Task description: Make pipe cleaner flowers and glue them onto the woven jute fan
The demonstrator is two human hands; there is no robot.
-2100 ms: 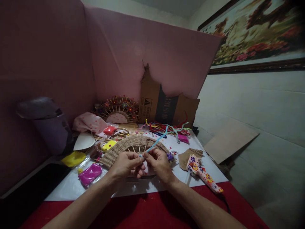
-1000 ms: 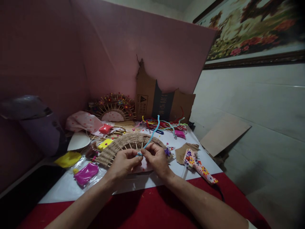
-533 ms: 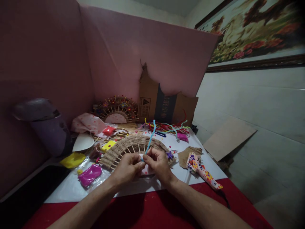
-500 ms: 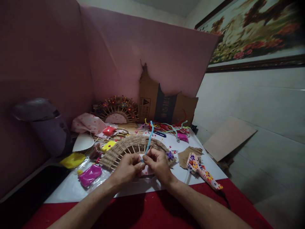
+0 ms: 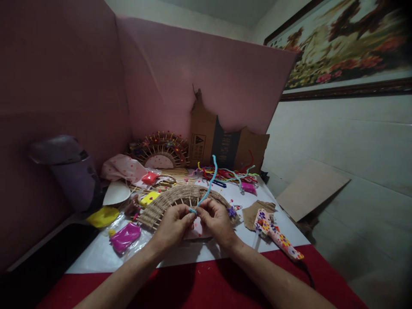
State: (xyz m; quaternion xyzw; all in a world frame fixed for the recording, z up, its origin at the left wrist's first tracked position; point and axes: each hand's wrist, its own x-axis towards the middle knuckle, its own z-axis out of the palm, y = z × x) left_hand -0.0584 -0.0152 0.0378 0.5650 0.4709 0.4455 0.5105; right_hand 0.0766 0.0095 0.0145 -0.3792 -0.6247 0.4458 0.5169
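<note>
My left hand [image 5: 172, 225] and my right hand [image 5: 217, 219] meet fingertip to fingertip over a half-round woven twine piece with stick spokes [image 5: 167, 201]. Both pinch the lower end of a light blue pipe cleaner [image 5: 210, 185], which curls into a small loop between the fingers and rises up and to the right. A small purple flower-like bit [image 5: 230, 211] lies just right of my right hand.
On the white sheet [image 5: 96, 257] lie magenta [image 5: 125, 237], yellow [image 5: 102, 216] and red [image 5: 149, 178] clay packets, a pile of coloured pipe cleaners [image 5: 230, 174], a flower-patterned glue gun [image 5: 277, 236], torn cardboard [image 5: 254, 212] and a decorated fan piece [image 5: 161, 148]. A purple container [image 5: 72, 176] stands left.
The free end of the blue pipe cleaner has swung from leaning right to upright and back to the right, while my fingers keep working its lower end into a loop.
</note>
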